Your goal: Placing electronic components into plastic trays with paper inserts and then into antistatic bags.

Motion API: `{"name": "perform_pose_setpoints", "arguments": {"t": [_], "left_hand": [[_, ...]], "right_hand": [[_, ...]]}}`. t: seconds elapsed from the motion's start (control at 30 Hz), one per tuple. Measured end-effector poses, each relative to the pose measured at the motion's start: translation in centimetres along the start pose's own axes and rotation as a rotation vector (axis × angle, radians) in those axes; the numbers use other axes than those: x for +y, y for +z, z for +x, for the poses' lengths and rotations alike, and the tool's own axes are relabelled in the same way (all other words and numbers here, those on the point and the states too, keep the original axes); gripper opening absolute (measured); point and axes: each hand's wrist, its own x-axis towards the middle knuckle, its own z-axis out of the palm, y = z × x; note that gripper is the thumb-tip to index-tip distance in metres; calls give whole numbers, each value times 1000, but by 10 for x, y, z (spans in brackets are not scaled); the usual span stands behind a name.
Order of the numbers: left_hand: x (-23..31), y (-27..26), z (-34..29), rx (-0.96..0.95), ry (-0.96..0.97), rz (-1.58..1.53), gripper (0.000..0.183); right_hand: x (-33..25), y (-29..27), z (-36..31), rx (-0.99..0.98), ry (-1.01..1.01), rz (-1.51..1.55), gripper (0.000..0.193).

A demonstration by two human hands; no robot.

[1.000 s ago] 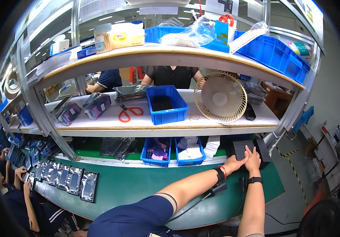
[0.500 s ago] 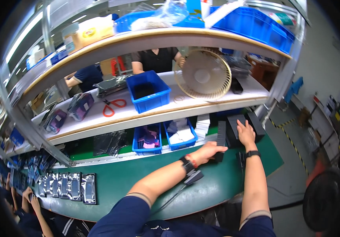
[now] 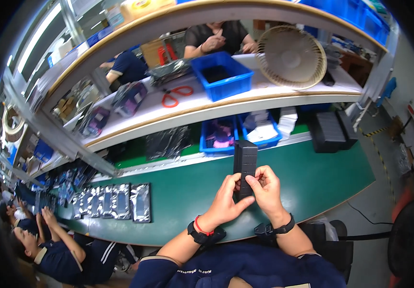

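Observation:
In front of my chest, above the green table, I hold a black oblong stack (image 3: 248,163) upright; evenly spaced cross lines mark its near face. My left hand (image 3: 224,201) grips its left side low down, with the thumb stretched beneath. On the right, my right hand (image 3: 267,191) is closed on the lower edge, its thumb pressed to the face. Exactly what the stack is made of cannot be told. More black oblong blocks (image 3: 328,133) stand together at the table's far right end.
Flat items in shiny clear bags (image 3: 140,202) lie in a row on the left of the green table (image 3: 312,185). Blue bins (image 3: 220,137) sit under the shelf. The shelf holds a blue bin (image 3: 221,72), red-handled scissors (image 3: 177,96) and a round basket (image 3: 291,57). Co-workers sit left and opposite.
My right hand has left the black blocks at the far right and come back to the stack. The left hand has drawn the stack nearer. The view has shifted leftward.

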Motion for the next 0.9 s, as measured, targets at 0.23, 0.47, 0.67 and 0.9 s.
{"name": "perform_pose_setpoints", "arguments": {"t": [0.23,0.47,0.67,0.9], "left_hand": [[-16,-55,-33,174,-216,-78,8],[-9,-73,-50,213,-278,-223,10],[-1,-100,-62,424,-409,-208,11],[-23,-125,-63,106,-407,690,27]], "right_hand": [[4,48,-22,-150,148,-79,18],[4,74,-26,-173,19,-207,22],[16,48,-22,-93,219,52,18],[7,36,-23,-155,196,-69,16]]}}
